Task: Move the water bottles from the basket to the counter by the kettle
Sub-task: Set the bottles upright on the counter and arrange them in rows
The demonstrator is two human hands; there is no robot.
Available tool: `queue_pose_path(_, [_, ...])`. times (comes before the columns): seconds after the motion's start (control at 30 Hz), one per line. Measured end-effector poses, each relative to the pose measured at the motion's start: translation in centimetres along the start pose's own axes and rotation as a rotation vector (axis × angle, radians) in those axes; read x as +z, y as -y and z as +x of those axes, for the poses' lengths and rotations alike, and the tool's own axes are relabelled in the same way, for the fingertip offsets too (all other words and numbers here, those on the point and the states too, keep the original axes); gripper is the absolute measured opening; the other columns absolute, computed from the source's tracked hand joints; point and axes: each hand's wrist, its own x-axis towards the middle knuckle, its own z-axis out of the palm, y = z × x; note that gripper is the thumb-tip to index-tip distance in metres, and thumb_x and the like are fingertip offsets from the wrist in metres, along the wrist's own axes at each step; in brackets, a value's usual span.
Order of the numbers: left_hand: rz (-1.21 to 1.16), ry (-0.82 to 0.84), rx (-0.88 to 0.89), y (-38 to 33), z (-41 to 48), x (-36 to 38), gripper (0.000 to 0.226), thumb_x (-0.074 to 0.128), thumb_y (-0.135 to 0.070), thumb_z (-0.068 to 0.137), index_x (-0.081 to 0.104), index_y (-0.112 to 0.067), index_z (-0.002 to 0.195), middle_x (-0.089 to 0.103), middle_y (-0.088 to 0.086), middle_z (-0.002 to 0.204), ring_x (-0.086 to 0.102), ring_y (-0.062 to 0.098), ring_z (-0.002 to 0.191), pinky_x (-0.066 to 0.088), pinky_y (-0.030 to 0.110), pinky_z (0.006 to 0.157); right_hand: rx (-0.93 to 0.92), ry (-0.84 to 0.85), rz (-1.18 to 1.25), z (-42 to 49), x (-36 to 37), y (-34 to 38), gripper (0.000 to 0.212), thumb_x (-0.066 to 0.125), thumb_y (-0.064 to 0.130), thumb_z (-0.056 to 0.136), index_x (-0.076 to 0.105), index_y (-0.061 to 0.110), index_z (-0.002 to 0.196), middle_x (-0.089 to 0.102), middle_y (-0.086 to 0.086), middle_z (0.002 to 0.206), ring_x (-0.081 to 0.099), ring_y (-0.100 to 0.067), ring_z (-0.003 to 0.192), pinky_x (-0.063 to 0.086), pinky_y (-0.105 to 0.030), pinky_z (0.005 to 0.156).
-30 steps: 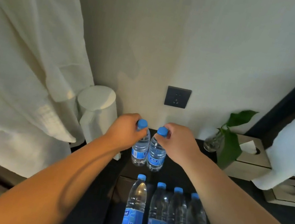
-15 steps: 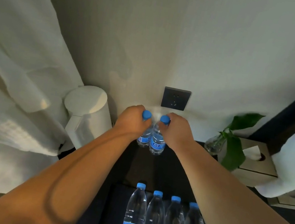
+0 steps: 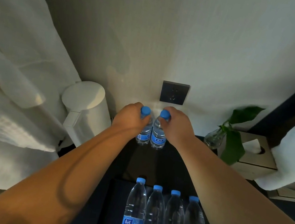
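Note:
My left hand (image 3: 131, 118) grips the neck of a clear water bottle (image 3: 143, 134) with a blue cap. My right hand (image 3: 176, 126) grips a second such bottle (image 3: 158, 137). Both bottles stand upright, side by side, on the dark counter (image 3: 153, 164) close to the wall, just right of the white kettle (image 3: 85, 112). Several more blue-capped bottles (image 3: 154, 215) stand in a row in the dark basket (image 3: 112, 204) at the bottom of the view, between my forearms.
A dark wall socket (image 3: 174, 93) sits above the two bottles. A glass vase with a green plant (image 3: 233, 139) and a tissue box (image 3: 253, 156) stand at the right. White towelling robes (image 3: 9, 87) hang at the left, touching the kettle.
Both hands have carried the two bottles away from me towards the wall, and they now rest on the counter beside the kettle. My view has tilted upward.

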Motion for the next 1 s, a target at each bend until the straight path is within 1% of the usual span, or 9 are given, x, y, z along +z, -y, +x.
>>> queue_pose_path(0.13, [0.001,0.009,-0.073,1.3,-2.2,0.4,0.061,0.066,-0.058,0.089,0.051,-0.022,0.136,0.069,0.002,0.114,0.067,0.022,0.095,0.05,0.033,0.074,0.181,0.051,0.094,-1.6,0.2,-1.3,0.065,0.069,0.038,0.097,0.04,0.021,0.152,0.067,0.0,0.101,0.066,-0.017,0.09,0.051,-0.028,0.073])
queue_pose_path(0.2, [0.006,0.017,-0.104,2.3,-4.1,0.9,0.058,0.064,-0.061,0.089,0.051,-0.022,0.131,0.068,0.001,0.108,0.067,0.022,0.092,0.054,0.035,0.074,0.246,0.072,0.098,-3.3,0.9,-2.6,0.069,0.069,0.04,0.096,0.036,0.022,0.153,0.067,0.006,0.085,0.066,-0.009,0.076,0.046,-0.024,0.06])
queue_pose_path(0.3, [0.081,0.14,-0.104,3.9,-7.6,2.4,0.041,0.063,-0.063,0.088,0.056,-0.026,0.105,0.065,-0.005,0.085,0.065,0.016,0.082,0.051,0.033,0.067,0.342,0.193,-0.051,-6.8,2.7,-5.0,0.049,0.066,0.047,0.095,0.053,0.024,0.137,0.066,0.006,0.08,0.064,-0.005,0.069,0.044,-0.024,0.055])
queue_pose_path(0.4, [0.155,0.421,-0.135,4.9,-10.9,4.6,0.037,0.06,-0.067,0.088,0.058,-0.03,0.084,0.063,-0.009,0.079,0.061,0.011,0.076,0.05,0.033,0.065,0.422,0.445,-0.231,-10.6,4.8,-6.5,0.03,0.061,0.054,0.096,0.065,0.027,0.109,0.063,0.009,0.086,0.061,-0.006,0.075,0.05,-0.026,0.064])
queue_pose_path(0.53, [0.201,0.591,-0.124,5.0,-14.2,7.4,0.049,0.054,-0.069,0.09,0.061,-0.022,0.078,0.059,-0.006,0.075,0.061,0.015,0.075,0.044,0.032,0.064,0.436,0.541,-0.442,-14.0,7.0,-6.1,0.037,0.052,0.062,0.097,0.063,0.027,0.097,0.064,0.006,0.081,0.062,-0.01,0.071,0.053,-0.032,0.064])
queue_pose_path(0.6, [0.167,0.6,-0.172,4.7,-14.7,8.2,0.046,0.057,-0.068,0.089,0.057,-0.024,0.075,0.055,-0.006,0.073,0.058,0.013,0.072,0.041,0.03,0.063,0.405,0.562,-0.537,-14.6,7.6,-5.3,0.043,0.048,0.067,0.096,0.059,0.026,0.089,0.063,0.005,0.079,0.061,-0.012,0.069,0.048,-0.031,0.06])
queue_pose_path(0.7, [0.126,0.574,-0.256,4.0,-14.5,8.8,0.047,0.063,-0.065,0.085,0.065,-0.017,0.087,0.059,-0.004,0.075,0.063,0.017,0.076,0.045,0.03,0.063,0.351,0.632,-0.621,-14.4,8.3,-4.0,0.047,0.047,0.068,0.096,0.057,0.023,0.086,0.062,0.002,0.079,0.061,-0.016,0.072,0.052,-0.035,0.066])
queue_pose_path(0.83, [0.144,0.622,-0.32,3.0,-14.4,9.1,0.043,0.071,-0.057,0.078,0.069,-0.017,0.093,0.07,0.004,0.09,0.068,0.022,0.084,0.054,0.031,0.069,0.41,0.702,-0.616,-13.9,8.7,-2.6,0.036,0.06,0.056,0.095,0.065,0.021,0.092,0.061,0.001,0.081,0.06,-0.02,0.074,0.052,-0.038,0.072])
queue_pose_path(1.0, [0.067,0.654,-0.284,3.7,-14.2,7.8,0.038,0.068,-0.051,0.08,0.058,-0.017,0.065,0.06,0.002,0.068,0.058,0.014,0.063,0.036,0.027,0.05,0.501,0.645,-0.312,-14.6,8.0,-2.9,0.046,0.061,0.063,0.083,0.063,0.019,0.07,0.066,0.002,0.065,0.065,-0.018,0.059,0.049,-0.03,0.055])
